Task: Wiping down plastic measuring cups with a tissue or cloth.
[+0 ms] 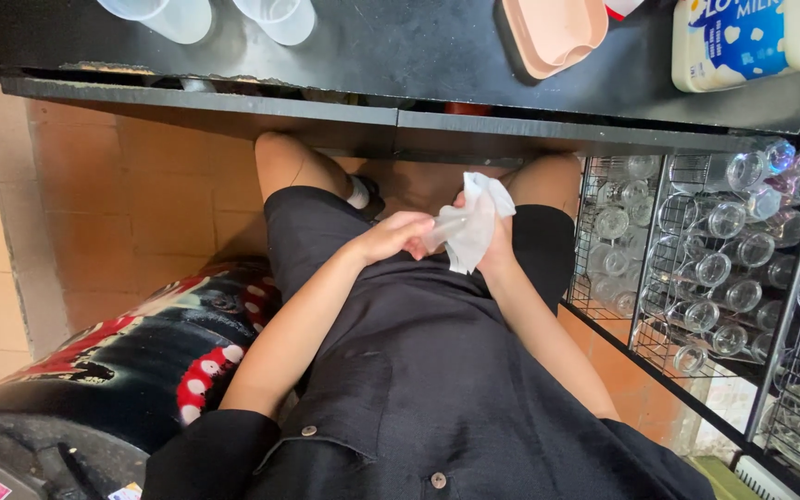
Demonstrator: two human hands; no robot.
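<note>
I look down at my own lap while seated, in black shirt and shorts. Both hands meet in front of my body and hold a crumpled white paper tissue (472, 225). My left hand (393, 235) pinches the tissue's left side with closed fingers. My right hand (495, 248) is mostly hidden behind the tissue and grips it from the right. Just beyond my knees runs the edge of a dark counter (391, 65).
On the counter stand two clear plastic cups (178, 17), a pink tray (553, 32) and a white milk jug (743, 42). A wire rack (715, 268) full of glasses is at my right. A black, red and white round object (131, 361) sits at my left on tiled floor.
</note>
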